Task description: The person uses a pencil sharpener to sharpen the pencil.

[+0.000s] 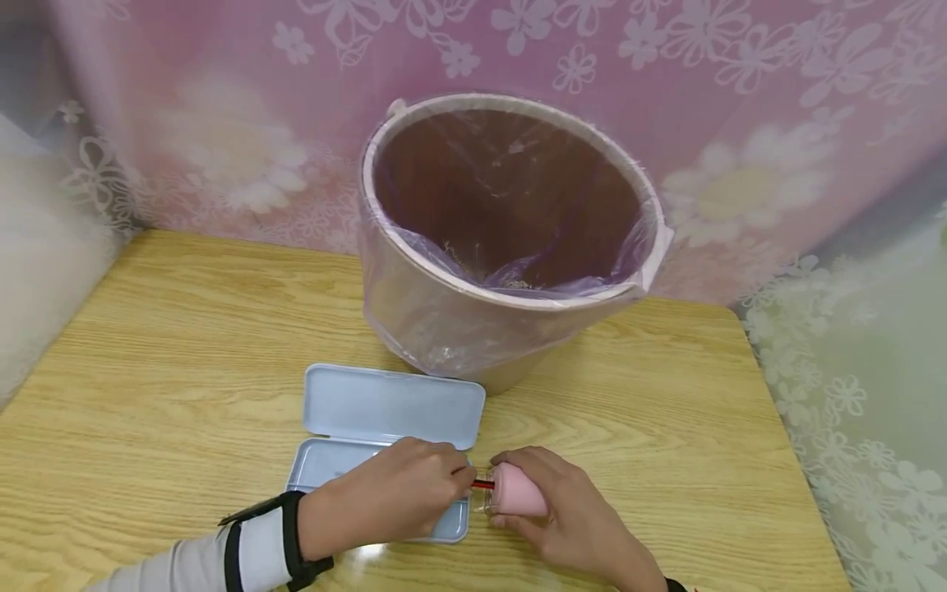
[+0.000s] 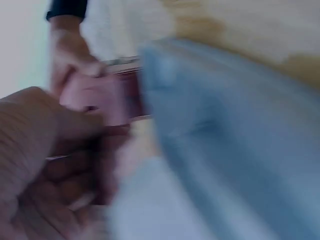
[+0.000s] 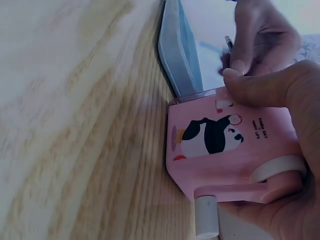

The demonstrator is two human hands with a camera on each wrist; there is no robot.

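A pink crank pencil sharpener (image 1: 519, 492) lies on the table, gripped by my right hand (image 1: 580, 514). In the right wrist view the sharpener (image 3: 215, 140) shows a panda print and a crank with a white knob (image 3: 206, 216). My left hand (image 1: 403, 487) pinches a red-and-black pencil (image 1: 483, 484), whose other end meets the sharpener's clear front; how deep it sits is hidden. Beneath the left hand lies an open light-blue pencil case (image 1: 392, 404), its lid folded back. The left wrist view is blurred.
Behind the case stands a bin (image 1: 444, 329) lined with a thin purplish plastic bag, with small debris inside. The wood-grain table (image 1: 185, 353) is backed by a pink flowered curtain (image 1: 325, 107).
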